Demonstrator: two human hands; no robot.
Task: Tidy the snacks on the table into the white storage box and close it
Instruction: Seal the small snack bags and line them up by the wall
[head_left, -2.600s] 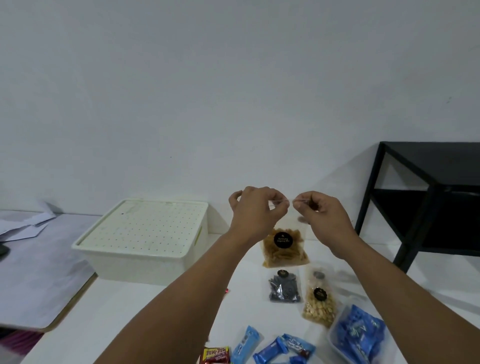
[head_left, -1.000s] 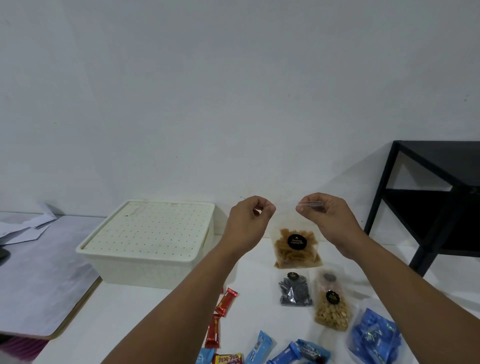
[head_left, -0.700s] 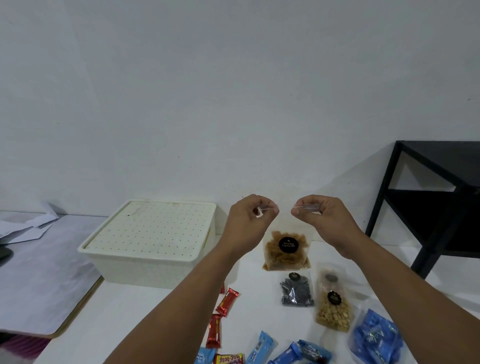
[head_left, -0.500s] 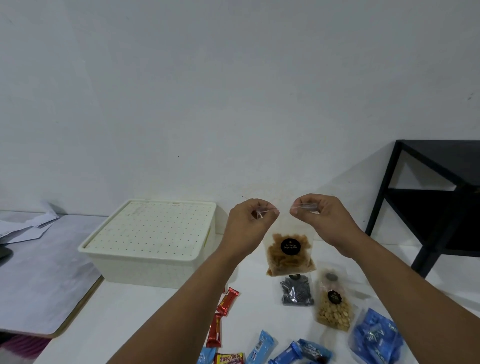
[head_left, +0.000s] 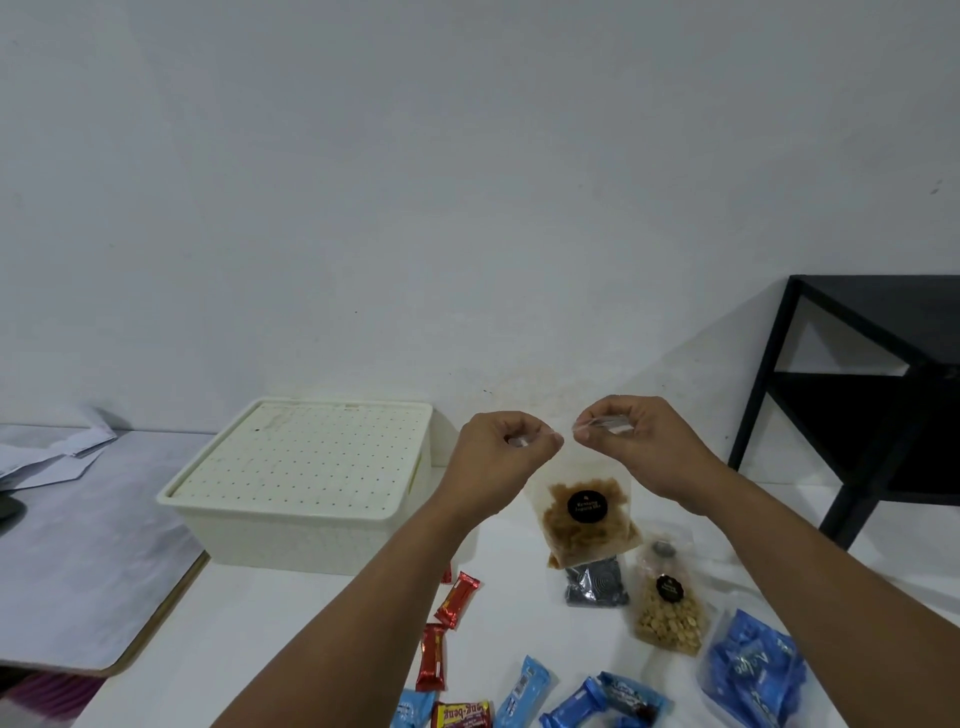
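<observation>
White table (head_left: 291, 613), blue wrappers (head_left: 602, 701) cut off

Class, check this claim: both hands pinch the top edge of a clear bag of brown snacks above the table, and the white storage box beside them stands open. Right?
No. The head view shows the white storage box with its lid on, not open. The hands, left and right, do pinch the bag of brown snacks.
</observation>
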